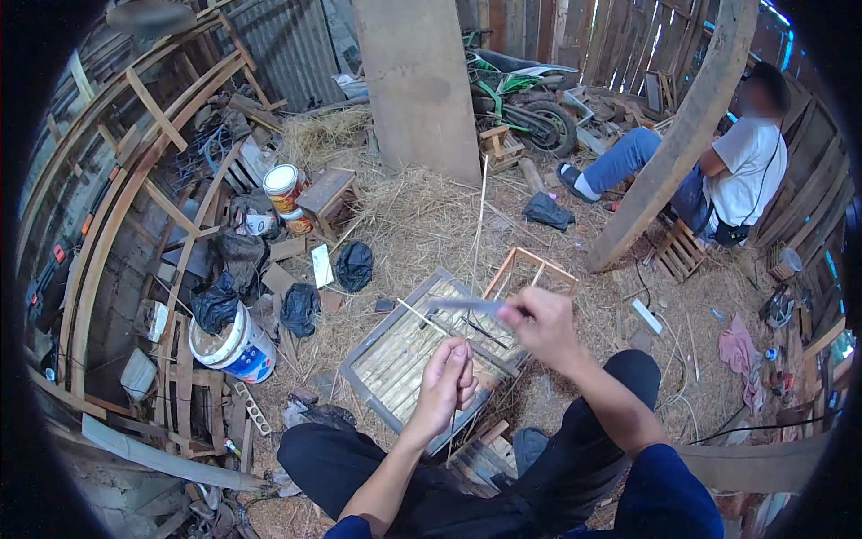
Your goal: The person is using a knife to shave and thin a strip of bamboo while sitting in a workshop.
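My right hand [546, 331] is closed round the handle of a knife, whose blade [465, 305] points left and looks slightly blurred. Just below and left of it, my left hand [444, 382] grips a thin pale stick [417, 314] that slants up and away to the left. The blade is above the stick; whether they touch I cannot tell. Beneath both hands lies a framed slatted panel [366, 375] with a grey border and pale strips. A dark, slim tool [485, 332] rests on the panel, partly hidden by my right hand.
A small wooden frame [512, 260] lies just beyond the panel. At left stand a white bucket [256, 346], paint cans [284, 184] and a stool [325, 190]. A leaning post [669, 148] rises at right, before a seated person [750, 162]. Straw covers the ground.
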Available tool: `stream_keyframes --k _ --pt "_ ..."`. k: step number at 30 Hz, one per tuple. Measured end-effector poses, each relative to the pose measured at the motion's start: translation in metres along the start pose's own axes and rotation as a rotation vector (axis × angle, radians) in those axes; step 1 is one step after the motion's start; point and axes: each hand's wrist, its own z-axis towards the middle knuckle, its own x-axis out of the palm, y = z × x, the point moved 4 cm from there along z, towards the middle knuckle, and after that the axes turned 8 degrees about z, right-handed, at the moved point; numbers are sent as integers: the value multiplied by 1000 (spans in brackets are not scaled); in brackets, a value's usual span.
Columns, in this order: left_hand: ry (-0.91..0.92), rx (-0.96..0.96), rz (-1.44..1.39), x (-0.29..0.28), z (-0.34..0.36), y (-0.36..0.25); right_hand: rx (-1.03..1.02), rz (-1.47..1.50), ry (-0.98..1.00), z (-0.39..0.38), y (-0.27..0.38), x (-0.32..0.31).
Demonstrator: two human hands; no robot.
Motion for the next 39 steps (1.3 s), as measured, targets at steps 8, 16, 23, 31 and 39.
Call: stream_keyframes --k 8,16,23,31,39 --pt "-85 63 68 -2 2 0 -10 -64 47 -3 3 13" --pt "-151 48 99 -8 2 4 -164 40 220 -17 20 32" --pt "-104 26 108 -8 -1 -2 -270 10 121 -9 25 26" --pt "-48 39 137 -3 -11 -5 -66 53 130 -7 10 13" --pt "-51 40 22 -3 -8 -11 -69 25 193 -6 16 17"
